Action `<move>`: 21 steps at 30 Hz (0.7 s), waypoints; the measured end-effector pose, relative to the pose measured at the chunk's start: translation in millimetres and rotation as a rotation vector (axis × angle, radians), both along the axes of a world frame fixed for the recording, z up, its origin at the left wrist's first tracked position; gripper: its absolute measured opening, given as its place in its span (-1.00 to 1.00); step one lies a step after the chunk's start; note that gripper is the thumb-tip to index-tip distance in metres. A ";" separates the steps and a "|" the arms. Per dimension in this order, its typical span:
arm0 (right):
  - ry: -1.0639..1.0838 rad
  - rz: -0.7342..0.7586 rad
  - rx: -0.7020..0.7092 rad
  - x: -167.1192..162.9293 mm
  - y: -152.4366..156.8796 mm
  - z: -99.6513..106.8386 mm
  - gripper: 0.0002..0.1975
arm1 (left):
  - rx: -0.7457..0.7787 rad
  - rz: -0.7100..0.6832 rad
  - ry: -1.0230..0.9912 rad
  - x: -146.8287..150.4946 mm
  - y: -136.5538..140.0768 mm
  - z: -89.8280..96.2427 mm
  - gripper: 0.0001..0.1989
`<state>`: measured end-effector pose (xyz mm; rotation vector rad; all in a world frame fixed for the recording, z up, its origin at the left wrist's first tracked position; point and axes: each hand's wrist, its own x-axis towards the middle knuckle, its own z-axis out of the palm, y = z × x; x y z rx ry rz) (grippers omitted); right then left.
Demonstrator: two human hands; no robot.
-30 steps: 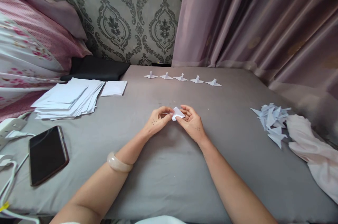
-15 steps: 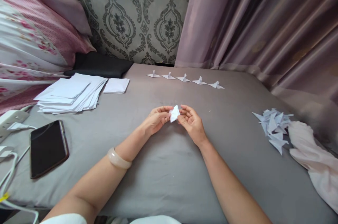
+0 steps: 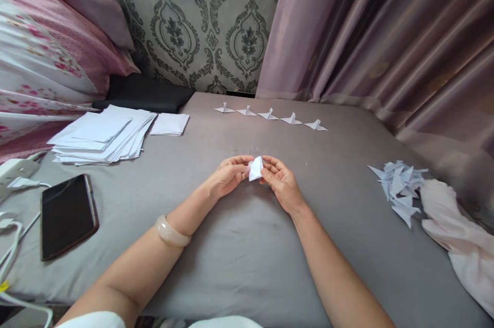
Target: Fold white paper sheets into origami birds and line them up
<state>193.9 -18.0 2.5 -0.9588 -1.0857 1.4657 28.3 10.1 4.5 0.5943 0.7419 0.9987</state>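
Observation:
A small piece of folded white paper is held up between my two hands over the middle of the grey cloth surface. My left hand pinches its left edge between thumb and fingers. On the other side, my right hand grips the right edge, its thumb pressed on the front face. Fingers partly hide the sides of the paper. Beyond my hands stands a row of several folded paper birds. A pile of folded pointed paper pieces lies off to the right.
To the left are a fanned stack of white paper, a smaller paper stack, a black phone and a white power strip with cables. Pale cloth lies at the right edge. Curtains hang behind.
The fingers of my right hand have closed in on the folded paper's right edge, and the paper's visible outline has changed from a pointed diamond to a blunter shape.

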 end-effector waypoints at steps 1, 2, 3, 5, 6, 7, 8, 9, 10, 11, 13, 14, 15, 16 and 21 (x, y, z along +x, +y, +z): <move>-0.004 0.006 0.000 0.4 -0.2 0.6 -0.54 | -0.004 -0.005 -0.005 -0.2 -0.1 0.4 -0.74; -0.011 0.012 -0.001 0.7 -0.4 1.2 -0.55 | -0.008 -0.010 -0.007 -0.4 -0.1 0.7 -0.75; -0.019 0.017 -0.002 1.0 -0.6 1.9 -0.54 | -0.013 -0.016 -0.009 -0.6 -0.1 1.1 -0.75; -0.036 0.023 -0.003 1.5 -1.1 3.0 -0.54 | -0.023 -0.027 -0.008 -1.3 0.2 1.6 -0.74; -0.040 0.024 -0.002 1.6 -1.2 3.3 -0.54 | -0.025 -0.030 -0.006 -1.7 0.4 1.7 -0.74; -0.040 0.024 0.001 1.5 -1.2 3.4 -0.54 | -0.023 -0.031 -0.001 -2.0 0.6 1.7 -0.74; -0.041 0.018 0.004 1.2 -1.0 3.1 -0.55 | -0.015 -0.030 0.005 -2.1 0.6 1.6 -0.74; -0.044 0.007 0.007 0.7 -0.7 2.4 -0.55 | 0.003 -0.031 0.016 -2.1 0.5 1.3 -0.74; -0.052 -0.009 0.010 0.0 -0.3 1.4 -0.54 | 0.031 -0.033 0.035 -1.7 0.0 1.0 -0.73; -0.063 -0.033 0.013 -0.9 0.3 -0.1 -0.54 | 0.072 -0.036 0.066 -1.0 -0.8 0.5 -0.72; -0.098 -0.096 0.027 -2.6 1.4 -4.0 -0.51 | 0.184 -0.049 0.164 1.5 -3.8 -0.2 -0.65; -0.121 -0.125 0.042 -3.2 1.8 -6.2 -0.50 | 0.250 -0.064 0.225 3.1 -6.0 -0.4 -0.60; -0.150 -0.149 0.061 -3.6 2.2 -8.3 -0.49 | 0.319 -0.084 0.292 4.8 -8.5 -0.4 -0.55; -0.189 -0.170 0.083 -3.7 2.4 -10.4 -0.48 | 0.386 -0.106 0.362 6.3 -11.2 -0.1 -0.50; -0.459 -0.285 0.191 -1.8 2.2 -15.4 -0.46 | 0.661 -0.170 0.630 9.8 -21.0 1.9 -0.45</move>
